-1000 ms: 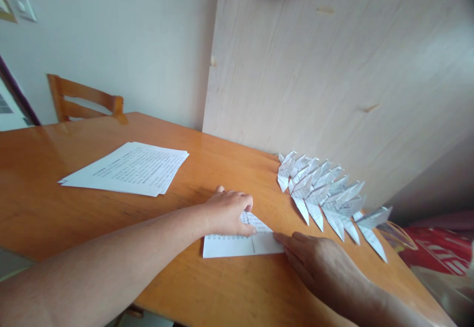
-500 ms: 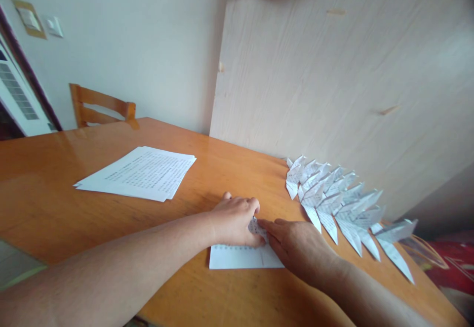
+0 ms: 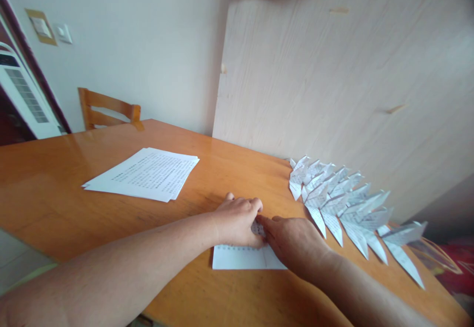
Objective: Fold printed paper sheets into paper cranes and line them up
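Observation:
A printed sheet of paper (image 3: 237,259), partly folded, lies on the table in front of me, its lower strip showing below my hands. My left hand (image 3: 239,221) lies over its upper part, fingers curled and thumb pressed down on a folded flap. From the other side my right hand (image 3: 292,240) meets it, fingers together and gripping the same flap at the crease. The two hands touch or nearly touch there. Most of the fold and several fingertips are hidden beneath them.
On the wooden table (image 3: 185,297), a stack of printed sheets (image 3: 148,176) lies to the left. Several folded paper pieces (image 3: 333,198) stand in rows at the right. Behind are a wooden chair (image 3: 111,103) and a pale board (image 3: 296,80) against the wall.
The view has shifted slightly, so the scene sits a little further right. My right fingers have moved slightly further over the flap toward my left hand.

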### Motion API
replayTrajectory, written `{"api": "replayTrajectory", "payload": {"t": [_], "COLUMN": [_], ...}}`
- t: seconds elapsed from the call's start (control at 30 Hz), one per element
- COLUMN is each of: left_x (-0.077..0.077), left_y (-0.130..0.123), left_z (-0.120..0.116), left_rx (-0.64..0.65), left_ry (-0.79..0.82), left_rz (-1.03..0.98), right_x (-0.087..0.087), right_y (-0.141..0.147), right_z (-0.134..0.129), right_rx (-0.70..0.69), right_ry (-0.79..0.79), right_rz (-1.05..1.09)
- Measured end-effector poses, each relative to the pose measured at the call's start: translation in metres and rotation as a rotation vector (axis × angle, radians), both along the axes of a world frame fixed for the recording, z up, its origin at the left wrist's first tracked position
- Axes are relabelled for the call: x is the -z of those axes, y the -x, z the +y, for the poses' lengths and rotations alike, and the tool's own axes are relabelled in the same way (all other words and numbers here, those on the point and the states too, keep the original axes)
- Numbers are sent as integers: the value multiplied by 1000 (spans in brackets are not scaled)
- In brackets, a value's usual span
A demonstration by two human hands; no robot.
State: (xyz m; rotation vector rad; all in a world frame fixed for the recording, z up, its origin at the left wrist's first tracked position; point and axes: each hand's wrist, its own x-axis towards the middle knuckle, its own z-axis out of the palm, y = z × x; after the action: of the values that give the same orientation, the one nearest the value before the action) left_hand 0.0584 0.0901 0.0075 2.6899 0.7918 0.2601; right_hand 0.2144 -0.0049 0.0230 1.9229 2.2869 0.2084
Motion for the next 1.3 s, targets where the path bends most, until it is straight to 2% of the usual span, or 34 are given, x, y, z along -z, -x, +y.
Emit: {"api": "replayTrajectory", "payload": {"t": [0.2, 0.4, 0.53, 0.83, 1.0, 1.3], "left_x": [0, -5, -7, -10, -9, -8], "left_y": [0, 0, 2, 7, 7, 8], "left_z": [1, 2, 0, 1, 4, 14], "left_rx": [2, 16, 31, 71, 67, -80], "left_ry": [4, 21, 5, -74, -31, -6], "left_rz": [11, 24, 1, -1, -11, -24], "right_x": [6, 11, 12, 16, 21, 26], "right_y": [-6, -34, -45, -33, -35, -38], "right_z": [-12, -44, -50, -50, -49, -49], "right_rx": [15, 89, 188, 295, 332, 304], "right_ry": [-2, -95, -147, -122, -75, -32], "right_rz": [44, 366, 516, 528, 580, 543]}}
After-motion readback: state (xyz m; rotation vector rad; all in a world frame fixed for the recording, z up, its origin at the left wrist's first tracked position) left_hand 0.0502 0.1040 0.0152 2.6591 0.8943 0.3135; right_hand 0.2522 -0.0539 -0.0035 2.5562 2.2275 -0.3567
